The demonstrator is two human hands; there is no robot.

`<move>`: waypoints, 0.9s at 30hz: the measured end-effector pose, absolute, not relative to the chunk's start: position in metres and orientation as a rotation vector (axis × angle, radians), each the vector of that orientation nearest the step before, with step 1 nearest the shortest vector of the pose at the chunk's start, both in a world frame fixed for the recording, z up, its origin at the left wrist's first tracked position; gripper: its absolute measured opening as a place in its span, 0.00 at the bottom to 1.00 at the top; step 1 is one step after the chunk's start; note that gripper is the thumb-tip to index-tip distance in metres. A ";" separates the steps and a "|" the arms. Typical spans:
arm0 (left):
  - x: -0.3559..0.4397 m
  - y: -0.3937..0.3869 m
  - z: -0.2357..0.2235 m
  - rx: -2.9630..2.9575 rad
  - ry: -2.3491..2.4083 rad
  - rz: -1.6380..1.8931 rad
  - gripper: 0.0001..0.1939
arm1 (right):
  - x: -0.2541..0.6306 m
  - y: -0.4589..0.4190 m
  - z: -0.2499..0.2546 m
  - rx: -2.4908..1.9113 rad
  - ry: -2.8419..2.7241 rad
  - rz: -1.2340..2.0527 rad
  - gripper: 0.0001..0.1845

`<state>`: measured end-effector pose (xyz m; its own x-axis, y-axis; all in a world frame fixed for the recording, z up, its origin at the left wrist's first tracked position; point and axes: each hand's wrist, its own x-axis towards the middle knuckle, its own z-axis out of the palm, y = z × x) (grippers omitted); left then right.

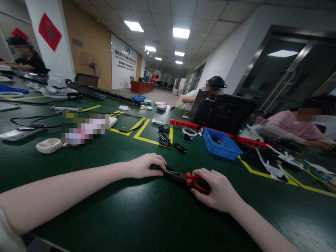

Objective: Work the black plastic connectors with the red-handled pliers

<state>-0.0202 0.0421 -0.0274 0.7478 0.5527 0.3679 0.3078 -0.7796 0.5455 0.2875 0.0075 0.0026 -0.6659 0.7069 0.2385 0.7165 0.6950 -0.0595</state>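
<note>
My right hand [217,188] is closed round the red and black handles of a pair of long-nose pliers [189,178]. The pliers' jaws point left and reach the fingertips of my left hand [147,165]. Between those fingers is a small black part [156,167], and its exact kind does not show. The jaw tips meet it or lie right beside it; I cannot tell which. Beyond my hands, several small black parts [165,140] lie in a loose group, with another black part [180,147] just to their right.
A blue bin [221,144] stands to the right, behind it a black panel [223,111] and red strips [184,124]. A white coiled cable [190,132] lies near the bin. At left are a beige case [48,145] and a silver device [21,132]. Other people sit around the table.
</note>
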 end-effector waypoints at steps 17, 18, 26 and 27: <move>-0.019 0.041 -0.028 2.511 0.660 0.734 0.07 | 0.282 0.002 0.005 -1.236 -2.626 -0.068 0.21; -0.019 0.041 -0.028 2.513 0.658 0.734 0.07 | 0.282 0.002 0.004 -1.246 -2.621 -0.062 0.21; -0.019 0.041 -0.029 2.509 0.656 0.741 0.07 | 0.283 0.005 0.004 -1.179 -2.674 -0.074 0.20; -0.019 0.041 -0.029 2.508 0.657 0.742 0.07 | 0.283 0.005 0.004 -1.187 -2.680 -0.087 0.20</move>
